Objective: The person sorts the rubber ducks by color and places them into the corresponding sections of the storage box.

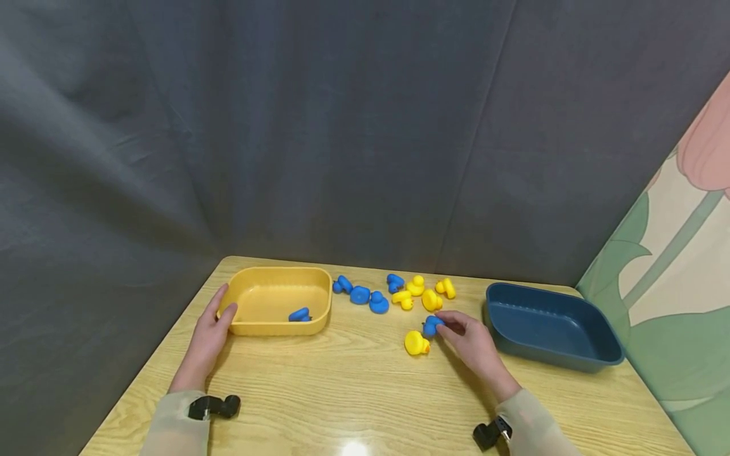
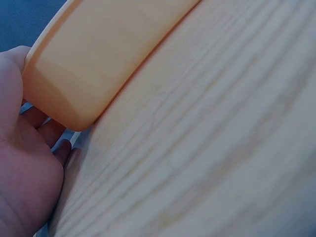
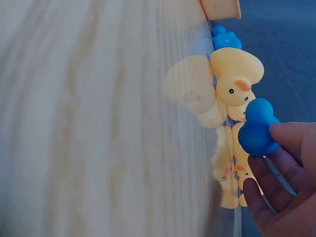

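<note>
One small blue duck [image 1: 431, 325], rounded, glossy

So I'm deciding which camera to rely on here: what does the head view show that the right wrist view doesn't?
Only the head view shows both trays: the yellow tray with one blue duck inside, the left hand resting on its rim, and the empty blue tray on the wooden table.

Only the right wrist view shows, close up, the fingertips pinching the blue duck, and a yellow duck's face.

Both show the right hand on that duck, with yellow ducks beside it.
</note>
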A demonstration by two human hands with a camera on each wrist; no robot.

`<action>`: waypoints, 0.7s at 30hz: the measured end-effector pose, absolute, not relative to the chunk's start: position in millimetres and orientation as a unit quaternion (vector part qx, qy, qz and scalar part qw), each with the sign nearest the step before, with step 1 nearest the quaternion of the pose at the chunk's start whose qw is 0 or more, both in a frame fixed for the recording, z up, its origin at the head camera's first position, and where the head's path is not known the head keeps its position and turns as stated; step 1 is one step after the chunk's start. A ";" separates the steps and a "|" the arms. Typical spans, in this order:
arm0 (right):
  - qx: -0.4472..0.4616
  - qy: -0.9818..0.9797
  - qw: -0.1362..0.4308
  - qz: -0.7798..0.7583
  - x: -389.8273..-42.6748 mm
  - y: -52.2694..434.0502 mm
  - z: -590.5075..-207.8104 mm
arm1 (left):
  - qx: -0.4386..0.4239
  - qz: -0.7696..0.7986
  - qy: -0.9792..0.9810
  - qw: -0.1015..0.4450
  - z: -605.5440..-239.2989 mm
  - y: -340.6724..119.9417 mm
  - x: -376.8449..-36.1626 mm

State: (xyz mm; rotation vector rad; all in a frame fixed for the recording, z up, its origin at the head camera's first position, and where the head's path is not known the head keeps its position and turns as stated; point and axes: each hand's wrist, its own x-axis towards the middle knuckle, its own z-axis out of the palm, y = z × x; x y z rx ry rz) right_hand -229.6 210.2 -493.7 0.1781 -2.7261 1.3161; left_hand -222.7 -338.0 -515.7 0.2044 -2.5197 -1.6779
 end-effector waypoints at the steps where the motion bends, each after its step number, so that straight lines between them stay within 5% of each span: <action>1: 0.060 -0.897 0.057 0.434 -230.2 209.7 -493.0 | 0.068 -0.552 -0.830 0.053 -515.8 -338.1 -222.7; 21: 0.106 -0.886 0.088 0.443 -241.7 170.3 -459.4 | 0.068 -0.551 -0.830 0.050 -519.6 -339.8 -225.5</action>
